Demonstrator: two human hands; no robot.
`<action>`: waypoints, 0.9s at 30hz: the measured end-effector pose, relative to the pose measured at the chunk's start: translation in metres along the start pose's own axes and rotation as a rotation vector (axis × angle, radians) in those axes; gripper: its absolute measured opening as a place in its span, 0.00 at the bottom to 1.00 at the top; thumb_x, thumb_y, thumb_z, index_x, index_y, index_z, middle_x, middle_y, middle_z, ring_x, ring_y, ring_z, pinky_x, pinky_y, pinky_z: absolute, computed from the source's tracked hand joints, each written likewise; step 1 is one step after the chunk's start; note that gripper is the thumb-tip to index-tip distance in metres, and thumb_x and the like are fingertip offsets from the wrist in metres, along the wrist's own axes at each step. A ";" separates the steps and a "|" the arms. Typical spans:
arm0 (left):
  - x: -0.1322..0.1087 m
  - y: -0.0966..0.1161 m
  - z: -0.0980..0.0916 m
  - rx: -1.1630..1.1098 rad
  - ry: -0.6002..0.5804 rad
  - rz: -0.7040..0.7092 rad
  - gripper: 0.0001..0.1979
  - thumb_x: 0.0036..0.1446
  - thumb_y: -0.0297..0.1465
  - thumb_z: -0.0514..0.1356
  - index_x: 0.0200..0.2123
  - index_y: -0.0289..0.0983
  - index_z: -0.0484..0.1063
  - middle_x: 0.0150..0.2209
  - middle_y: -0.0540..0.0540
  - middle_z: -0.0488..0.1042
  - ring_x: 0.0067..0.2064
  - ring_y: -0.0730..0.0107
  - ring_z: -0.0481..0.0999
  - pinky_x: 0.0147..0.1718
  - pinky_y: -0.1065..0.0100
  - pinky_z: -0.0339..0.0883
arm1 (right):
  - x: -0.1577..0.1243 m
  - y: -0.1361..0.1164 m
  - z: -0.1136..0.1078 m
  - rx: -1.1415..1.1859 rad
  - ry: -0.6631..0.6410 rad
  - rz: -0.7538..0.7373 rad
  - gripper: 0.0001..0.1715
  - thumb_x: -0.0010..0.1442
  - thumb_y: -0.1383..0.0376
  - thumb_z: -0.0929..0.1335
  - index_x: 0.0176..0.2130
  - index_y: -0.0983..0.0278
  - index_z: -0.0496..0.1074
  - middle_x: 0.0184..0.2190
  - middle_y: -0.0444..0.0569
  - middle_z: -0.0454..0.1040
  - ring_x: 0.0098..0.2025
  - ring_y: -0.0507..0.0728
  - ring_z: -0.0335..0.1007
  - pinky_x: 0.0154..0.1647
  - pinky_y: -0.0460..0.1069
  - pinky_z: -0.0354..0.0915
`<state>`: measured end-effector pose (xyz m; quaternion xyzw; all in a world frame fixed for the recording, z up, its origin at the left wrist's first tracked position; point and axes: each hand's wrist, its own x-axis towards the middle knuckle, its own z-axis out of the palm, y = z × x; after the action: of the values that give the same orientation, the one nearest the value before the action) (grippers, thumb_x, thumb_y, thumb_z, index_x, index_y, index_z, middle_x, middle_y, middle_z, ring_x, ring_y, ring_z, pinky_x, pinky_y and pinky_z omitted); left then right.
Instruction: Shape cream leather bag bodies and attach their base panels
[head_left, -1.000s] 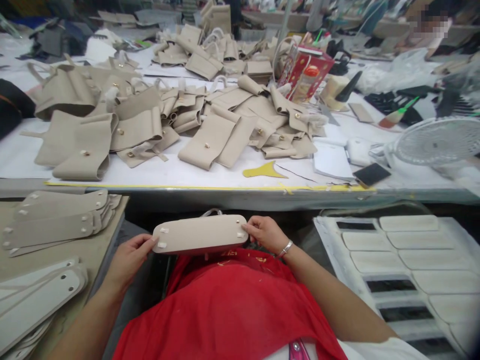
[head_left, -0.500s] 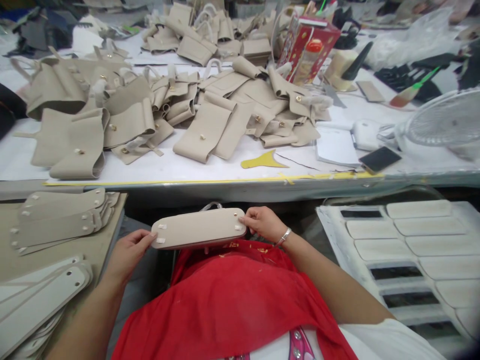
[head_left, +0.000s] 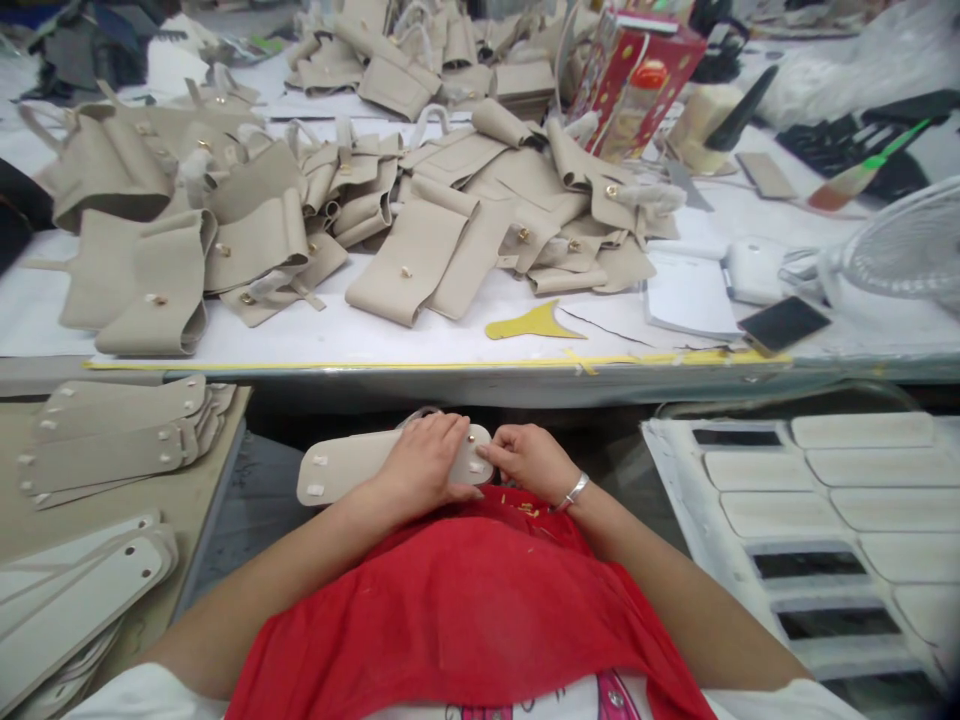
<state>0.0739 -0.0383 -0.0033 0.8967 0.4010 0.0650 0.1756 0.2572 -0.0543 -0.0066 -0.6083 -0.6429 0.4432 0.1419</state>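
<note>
Beige base panel [head_left: 337, 470]: you hold it flat over your lap, just near of the worktop [head_left: 450, 385] edge, above your red apron [head_left: 465, 600]. Your left hand [head_left: 424, 465] lies across its right half, fingers close together on top and thumb along the near edge, clasping it. Your right hand [head_left: 529, 462] is closed in a pinch on the panel's right end, beside a small metal stud. The panel's left end, with two pale tabs, sticks out bare. A stack of similar panels [head_left: 112, 440] lies to your left and a tray of white pieces [head_left: 667, 470] to your right. Folded beige leather pieces [head_left: 412, 230] are heaped on the far worktop.
</note>
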 end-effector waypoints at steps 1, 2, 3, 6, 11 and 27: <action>0.004 0.001 0.001 -0.001 -0.017 -0.005 0.41 0.36 0.46 0.66 0.52 0.32 0.60 0.50 0.33 0.65 0.51 0.48 0.64 0.50 0.52 0.58 | 0.000 0.001 -0.001 -0.002 -0.004 -0.004 0.19 0.56 0.55 0.64 0.22 0.65 0.68 0.16 0.44 0.70 0.19 0.48 0.61 0.21 0.43 0.52; 0.006 0.001 0.002 -0.007 -0.026 -0.009 0.40 0.36 0.45 0.67 0.51 0.32 0.61 0.49 0.34 0.66 0.51 0.49 0.65 0.49 0.53 0.59 | 0.001 0.002 -0.001 0.000 -0.008 -0.008 0.19 0.56 0.55 0.63 0.22 0.65 0.68 0.16 0.44 0.70 0.19 0.48 0.61 0.21 0.43 0.52; 0.008 0.001 0.002 -0.018 -0.030 -0.009 0.39 0.36 0.45 0.67 0.50 0.32 0.61 0.48 0.34 0.67 0.50 0.49 0.65 0.49 0.53 0.60 | 0.001 0.003 -0.002 0.004 -0.014 -0.012 0.19 0.56 0.55 0.63 0.22 0.65 0.68 0.16 0.44 0.70 0.19 0.48 0.61 0.21 0.43 0.52; 0.009 0.000 0.002 -0.062 -0.028 -0.002 0.35 0.36 0.43 0.67 0.47 0.33 0.62 0.46 0.36 0.67 0.49 0.51 0.66 0.48 0.55 0.61 | 0.003 0.006 -0.003 0.022 -0.032 -0.013 0.18 0.56 0.56 0.63 0.22 0.65 0.69 0.17 0.43 0.70 0.19 0.47 0.60 0.21 0.43 0.51; 0.012 -0.003 0.006 -0.140 -0.016 0.011 0.32 0.38 0.42 0.65 0.46 0.34 0.62 0.44 0.38 0.67 0.47 0.52 0.66 0.47 0.55 0.61 | 0.007 0.007 -0.007 0.031 -0.067 -0.005 0.18 0.56 0.56 0.64 0.23 0.65 0.68 0.17 0.43 0.70 0.19 0.48 0.61 0.21 0.43 0.50; 0.007 -0.003 0.010 -0.125 0.010 0.029 0.33 0.41 0.40 0.64 0.50 0.34 0.61 0.47 0.37 0.66 0.49 0.52 0.64 0.48 0.56 0.60 | 0.004 -0.002 -0.008 -0.204 -0.018 -0.031 0.18 0.56 0.56 0.64 0.23 0.64 0.69 0.20 0.46 0.72 0.22 0.50 0.63 0.23 0.44 0.49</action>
<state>0.0792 -0.0334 -0.0138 0.8894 0.3839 0.0971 0.2284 0.2610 -0.0475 -0.0023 -0.6055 -0.6954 0.3786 0.0804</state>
